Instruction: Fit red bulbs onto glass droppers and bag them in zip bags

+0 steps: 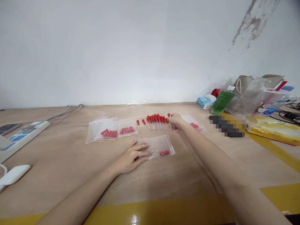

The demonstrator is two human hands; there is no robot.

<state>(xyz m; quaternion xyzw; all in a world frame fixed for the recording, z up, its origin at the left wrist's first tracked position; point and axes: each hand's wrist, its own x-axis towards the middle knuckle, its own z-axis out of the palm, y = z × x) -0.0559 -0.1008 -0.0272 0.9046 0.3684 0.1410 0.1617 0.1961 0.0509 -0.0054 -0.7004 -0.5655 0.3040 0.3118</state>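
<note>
My left hand (133, 157) lies flat with fingers spread on the left part of a clear zip bag (156, 144). Inside that bag, near its lower right, is one dropper with a red bulb (164, 152). My right hand (174, 120) reaches to the right end of a row of red-bulbed droppers (158, 118). Its fingers are bunched together against the bulbs there; what is between them is hidden. Two loose droppers (143, 122) lie left of the row, bulbs toward the wall.
Filled zip bags (110, 132) lie at left, and another bag (194, 125) lies partly behind my right forearm. A power strip (25, 137) stands far left. At right are a green bottle (222, 101), a tissue pack (205, 102), a pixelated dark object (227, 126) and a yellow package (274, 129).
</note>
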